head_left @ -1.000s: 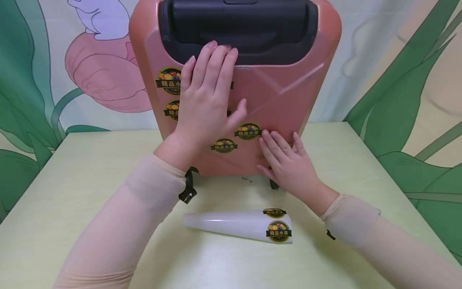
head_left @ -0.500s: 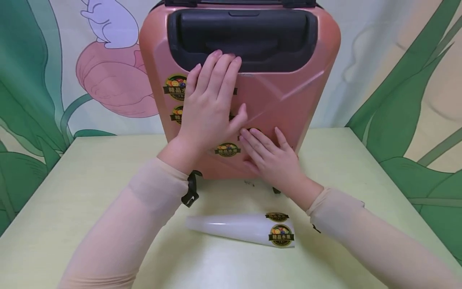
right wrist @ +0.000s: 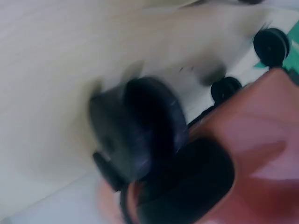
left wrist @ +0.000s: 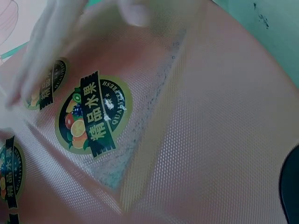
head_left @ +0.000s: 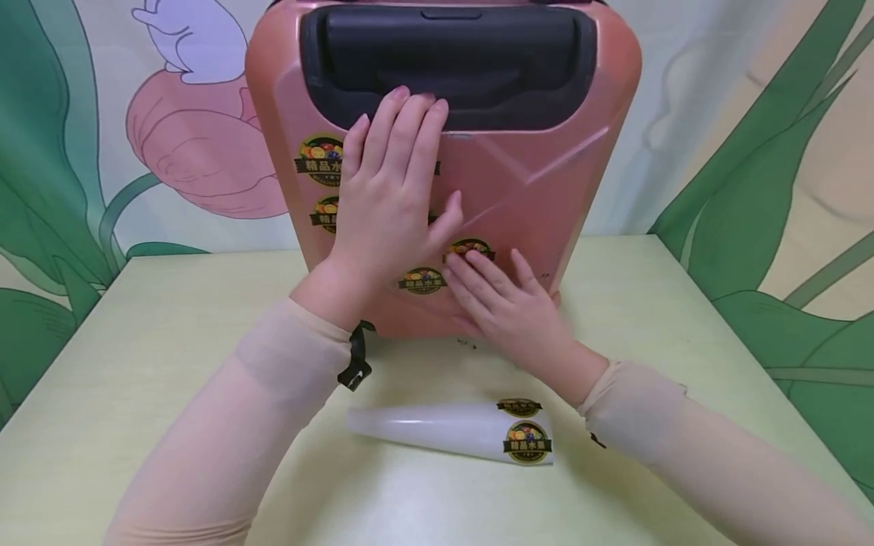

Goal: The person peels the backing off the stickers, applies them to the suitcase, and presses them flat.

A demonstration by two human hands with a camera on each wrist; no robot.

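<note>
A pink hard-shell suitcase [head_left: 526, 201] with a black handle recess [head_left: 451, 57] stands upright on the table [head_left: 171, 364]. My left hand [head_left: 389, 197] lies with straight fingers against its front, the fingertips at the recess's lower edge. It partly covers round fruit stickers, among them the upper left sticker [head_left: 319, 159]. My right hand [head_left: 515, 315] touches the lower front, fingers extended, over the lower part of a fruit sticker [head_left: 470, 246]. Just left of those fingertips is another sticker [head_left: 422, 280]. In the left wrist view this sticker [left wrist: 93, 114] appears large, beside the blurred right hand [left wrist: 42, 51].
A curled white sticker sheet [head_left: 437, 428] with a couple of fruit stickers lies on the table before the suitcase. Black caster wheels [right wrist: 140, 128] support the case. A cartoon-printed backdrop [head_left: 198, 144] hangs behind.
My right hand has moved left along the suitcase front, from beside a sticker onto it, and its fingertips have dropped slightly. The left hand keeps its place. The head view shifts a little.
</note>
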